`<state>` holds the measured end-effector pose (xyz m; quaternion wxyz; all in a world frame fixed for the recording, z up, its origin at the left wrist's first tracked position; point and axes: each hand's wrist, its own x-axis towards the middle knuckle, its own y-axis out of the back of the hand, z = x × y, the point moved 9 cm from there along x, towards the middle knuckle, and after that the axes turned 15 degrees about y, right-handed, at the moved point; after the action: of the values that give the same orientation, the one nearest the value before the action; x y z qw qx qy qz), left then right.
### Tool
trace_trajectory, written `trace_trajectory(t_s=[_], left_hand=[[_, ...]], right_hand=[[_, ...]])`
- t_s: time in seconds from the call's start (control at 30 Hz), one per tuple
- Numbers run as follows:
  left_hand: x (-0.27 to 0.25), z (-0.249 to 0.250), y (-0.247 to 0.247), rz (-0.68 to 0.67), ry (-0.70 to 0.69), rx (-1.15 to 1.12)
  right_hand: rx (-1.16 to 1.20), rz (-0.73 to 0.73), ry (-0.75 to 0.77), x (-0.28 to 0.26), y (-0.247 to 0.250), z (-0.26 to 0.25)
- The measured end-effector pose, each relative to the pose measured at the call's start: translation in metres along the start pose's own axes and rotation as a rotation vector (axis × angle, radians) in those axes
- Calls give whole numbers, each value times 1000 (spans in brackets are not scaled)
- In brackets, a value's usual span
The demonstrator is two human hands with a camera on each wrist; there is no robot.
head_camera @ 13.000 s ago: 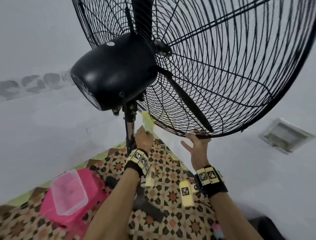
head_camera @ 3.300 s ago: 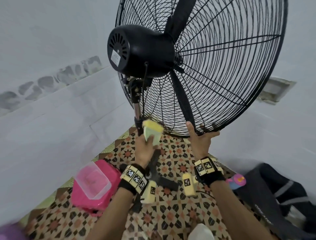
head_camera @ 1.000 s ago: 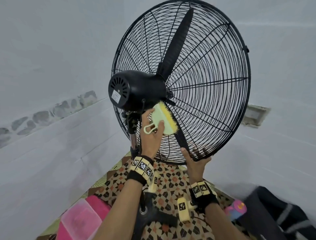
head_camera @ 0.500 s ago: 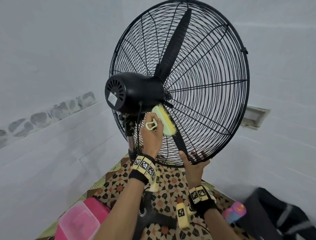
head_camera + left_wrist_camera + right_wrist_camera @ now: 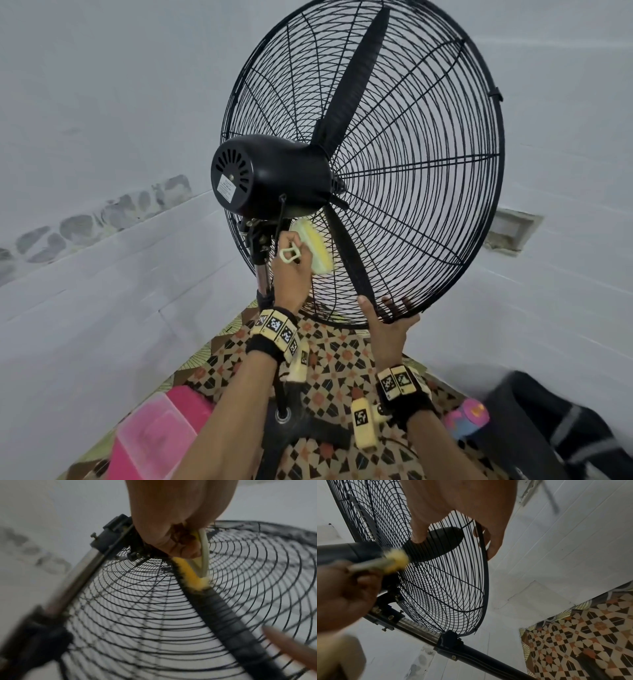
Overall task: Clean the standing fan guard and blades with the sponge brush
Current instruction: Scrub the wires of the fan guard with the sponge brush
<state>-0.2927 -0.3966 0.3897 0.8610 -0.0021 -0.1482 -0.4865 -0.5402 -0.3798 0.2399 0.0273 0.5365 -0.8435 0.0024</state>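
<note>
The black standing fan's wire guard [image 5: 428, 192] fills the head view, with the motor housing [image 5: 270, 174] at its back and black blades [image 5: 356, 78] inside. My left hand [image 5: 294, 253] grips the pale green and yellow sponge brush [image 5: 315, 250] and presses it on the rear guard just below the motor. In the left wrist view the brush's yellow bristles [image 5: 190, 573] lie against the wires over a blade [image 5: 231, 622]. My right hand [image 5: 383, 305] grips the guard's lower rim [image 5: 485, 574], thumb [image 5: 418, 534] on the rear wires and fingers [image 5: 493, 550] curled round the front.
The fan pole [image 5: 263, 277] and black base [image 5: 294, 431] stand on a patterned floor mat [image 5: 342, 370]. A pink box with a clear lid [image 5: 161, 435] lies at the lower left. A pink bottle [image 5: 467, 418] and a black bag [image 5: 565, 428] are at the right. White walls close in behind.
Since 3.3 s ago my left hand has lifted the brush from below the guard up to the wires under the motor, where it has shifted only slightly. My right hand stays on the rim.
</note>
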Motion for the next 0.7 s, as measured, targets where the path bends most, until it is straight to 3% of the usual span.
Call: trace_trajectory(t_s=[0.1,0.27,0.4,0.47,0.6,0.7], left_hand=[[9,-13,10,-7,72,87],[0,14,-4,-143,-41,-108],[3,-12,6,-47,98,47],[6,-13,13,-21,105,124],[-3,12,-2,-141,-15,-134],[-9,8,-6,-164,1,-147]], right_hand=[[-34,-13,-34,1,1,2],[9,-15,-3,-7,-2,0],[-9,-17,-33,-2,-1,2],[-22,-17,-47,-3,1,3],[-6,-35,-41,-8,-3,5],[5,-36,-42,-7,-4,5]])
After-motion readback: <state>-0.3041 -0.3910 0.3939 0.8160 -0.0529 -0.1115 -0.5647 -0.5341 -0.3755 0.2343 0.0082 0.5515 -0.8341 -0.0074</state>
